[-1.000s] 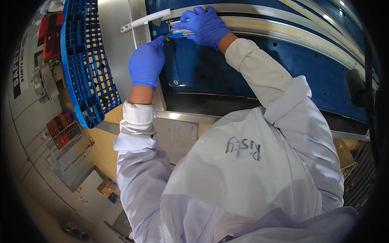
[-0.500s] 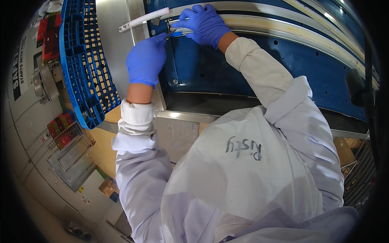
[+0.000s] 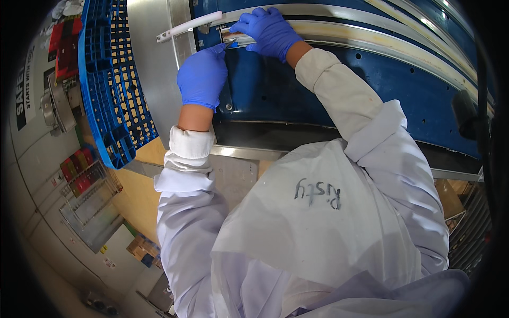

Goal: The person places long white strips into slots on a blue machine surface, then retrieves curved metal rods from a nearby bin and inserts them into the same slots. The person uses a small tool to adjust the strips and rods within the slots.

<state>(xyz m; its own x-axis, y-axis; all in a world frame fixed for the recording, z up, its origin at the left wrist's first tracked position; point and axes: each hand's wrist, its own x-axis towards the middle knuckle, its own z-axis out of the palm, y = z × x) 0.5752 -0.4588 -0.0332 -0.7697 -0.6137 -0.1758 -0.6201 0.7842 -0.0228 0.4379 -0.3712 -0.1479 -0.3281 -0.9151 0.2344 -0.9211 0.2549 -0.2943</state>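
Both my hands wear blue gloves and meet at the left end of a pale metal guide rail (image 3: 339,33). Beneath it is a dark blue perforated panel (image 3: 307,90). My right hand (image 3: 269,36) grips the rail's end, fingers over its top and thumb along its lower side. Just left of it, my left hand (image 3: 202,77) is closed, its fingertips pinched at the rail's end. A small bright blue piece (image 3: 233,45) shows between the two hands, close to the left fingertips. What the left fingers pinch is too small and covered to name.
A white rod-like handle (image 3: 191,26) sticks out over the steel frame (image 3: 154,63) at the left. Beyond that stands a blue plastic grid (image 3: 119,79). More curved rails (image 3: 424,24) run along the far right. A black post (image 3: 481,106) rises at the right edge.
My left hand has shifted a little to the right, its fingertips now nearer the right hand. The right hand stays on the rail, nearly still.
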